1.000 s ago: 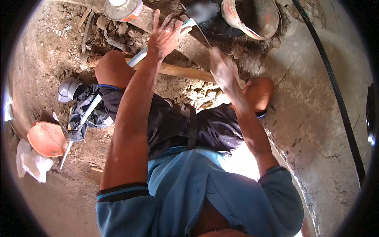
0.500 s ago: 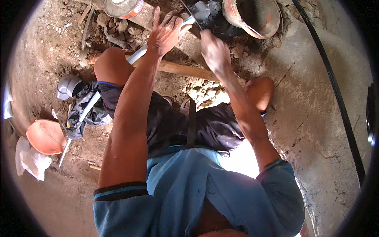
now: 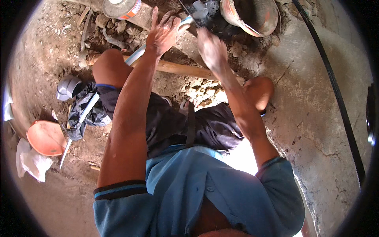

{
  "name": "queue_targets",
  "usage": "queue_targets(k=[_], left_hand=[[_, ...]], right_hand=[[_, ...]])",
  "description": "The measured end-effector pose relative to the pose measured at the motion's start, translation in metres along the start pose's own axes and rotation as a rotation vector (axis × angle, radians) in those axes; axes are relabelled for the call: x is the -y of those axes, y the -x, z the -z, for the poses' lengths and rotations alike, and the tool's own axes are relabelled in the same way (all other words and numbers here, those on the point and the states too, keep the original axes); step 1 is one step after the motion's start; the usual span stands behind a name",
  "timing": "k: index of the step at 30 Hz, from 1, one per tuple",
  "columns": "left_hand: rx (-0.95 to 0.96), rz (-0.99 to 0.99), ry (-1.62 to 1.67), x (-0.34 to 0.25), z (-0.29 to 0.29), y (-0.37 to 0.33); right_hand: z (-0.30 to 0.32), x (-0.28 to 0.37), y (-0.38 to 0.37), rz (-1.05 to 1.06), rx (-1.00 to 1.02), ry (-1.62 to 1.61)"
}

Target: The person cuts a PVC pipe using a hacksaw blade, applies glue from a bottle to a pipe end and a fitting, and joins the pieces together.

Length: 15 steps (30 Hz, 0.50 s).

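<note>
A white plastic pipe slants over a wooden board, its far end under my left hand. My left hand bends over the pipe and grips it near that end, with one finger sticking up. In my closed right hand is the near end of a thin dark saw blade. The blade reaches away to the upper left and crosses the pipe just past my left fingers. My right hand is a little blurred, and its fingers hide the blade's near end.
A round can stands at the far left, a dirty bowl-shaped container far right. A wooden handle lies between my knees. Left lie a grey pipe fitting, black plastic, an orange scoop. A black cable runs along the right.
My right hand has shifted slightly away and to the left, the saw blade moving with it across the pipe. My left hand keeps its grip on the pipe.
</note>
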<state>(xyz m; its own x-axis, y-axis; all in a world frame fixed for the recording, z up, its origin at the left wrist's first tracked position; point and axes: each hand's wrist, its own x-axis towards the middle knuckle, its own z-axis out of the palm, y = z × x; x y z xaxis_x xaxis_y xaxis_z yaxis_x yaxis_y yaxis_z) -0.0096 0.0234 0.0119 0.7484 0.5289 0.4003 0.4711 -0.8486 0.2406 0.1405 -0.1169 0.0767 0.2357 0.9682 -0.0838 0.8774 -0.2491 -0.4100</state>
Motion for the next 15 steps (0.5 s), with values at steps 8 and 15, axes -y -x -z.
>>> queue_targets(k=[8, 15], left_hand=[[0.041, -0.027, 0.024, -0.008, -0.002, -0.012], [0.026, 0.005, -0.042, 0.002, -0.004, -0.005]], right_hand=[[-0.006, -0.014, -0.010, -0.052, -0.005, 0.158], [0.013, -0.013, 0.062, -0.118, 0.016, -0.001]])
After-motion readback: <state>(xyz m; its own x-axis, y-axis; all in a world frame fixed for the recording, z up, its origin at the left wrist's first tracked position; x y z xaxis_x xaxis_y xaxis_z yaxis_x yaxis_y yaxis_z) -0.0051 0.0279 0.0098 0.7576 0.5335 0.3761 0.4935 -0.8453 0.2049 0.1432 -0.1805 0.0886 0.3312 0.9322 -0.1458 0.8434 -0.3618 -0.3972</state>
